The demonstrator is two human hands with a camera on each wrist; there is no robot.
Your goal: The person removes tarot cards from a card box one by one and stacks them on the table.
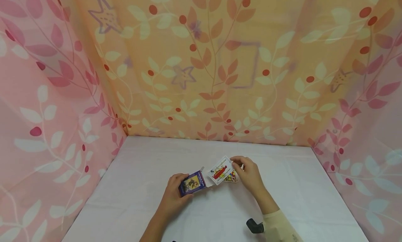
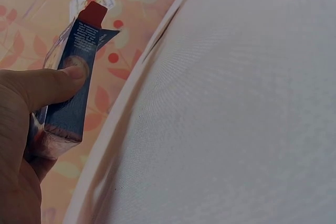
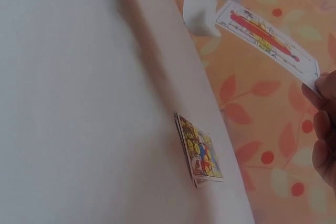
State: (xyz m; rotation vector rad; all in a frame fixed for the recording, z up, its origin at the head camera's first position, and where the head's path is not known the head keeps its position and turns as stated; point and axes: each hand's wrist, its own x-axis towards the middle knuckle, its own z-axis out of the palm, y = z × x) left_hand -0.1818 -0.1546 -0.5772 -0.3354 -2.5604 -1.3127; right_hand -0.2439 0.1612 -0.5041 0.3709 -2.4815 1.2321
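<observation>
My left hand (image 1: 176,192) grips a dark blue card box (image 1: 192,183) with a yellow picture on its front. In the left wrist view the thumb lies along the side of the box (image 2: 76,77), and its end flap hangs open toward the other hand. Between thumb and fingers my right hand (image 1: 249,174) pinches a white playing card (image 1: 220,170) with a red figure, held by one corner close to the open end of the box. Below that card a small stack of colourful cards (image 3: 199,153) lies on the table, partly covered by it in the head view.
A white cloth covers the table (image 1: 141,165). Patterned curtains (image 1: 201,60) with leaves and berries stand around the back and sides. A black angled object (image 1: 255,226) sits beside the right sleeve (image 1: 279,226).
</observation>
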